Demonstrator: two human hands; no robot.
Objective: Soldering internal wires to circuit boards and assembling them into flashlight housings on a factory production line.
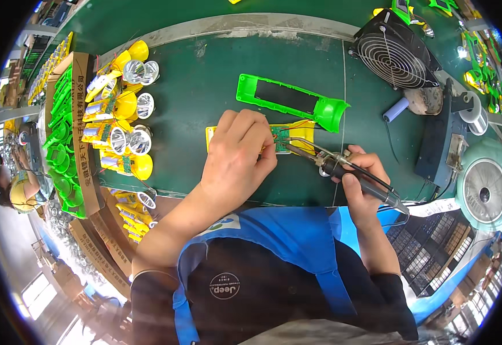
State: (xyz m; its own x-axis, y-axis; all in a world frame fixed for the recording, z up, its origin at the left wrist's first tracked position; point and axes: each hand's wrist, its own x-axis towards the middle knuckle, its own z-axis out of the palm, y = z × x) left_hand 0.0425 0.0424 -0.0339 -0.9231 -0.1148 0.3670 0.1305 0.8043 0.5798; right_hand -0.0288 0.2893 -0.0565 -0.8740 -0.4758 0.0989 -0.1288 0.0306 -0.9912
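Note:
My right hand (367,183) is closed around a soldering iron (354,177) with a wire-feed tube along it. Its tip reaches left to a small green circuit board (280,140) in a yellow flashlight housing (303,133). Over the left part of that housing is my left hand (240,148), its fingers pinched together near the board; what they hold is hidden. Just beyond the housing lies a bright green shell (288,99) with a dark inner panel. A round reflector (324,172) shows partly behind the iron.
Yellow flashlight assemblies (125,106) with silver reflectors are stacked at left, beside a cardboard box (84,132) of green shells. At right stand a black fan (390,54), a solder spool (474,115) on a dark soldering unit (436,138), a purple cylindrical cell (396,109) and a round pale fan (485,191).

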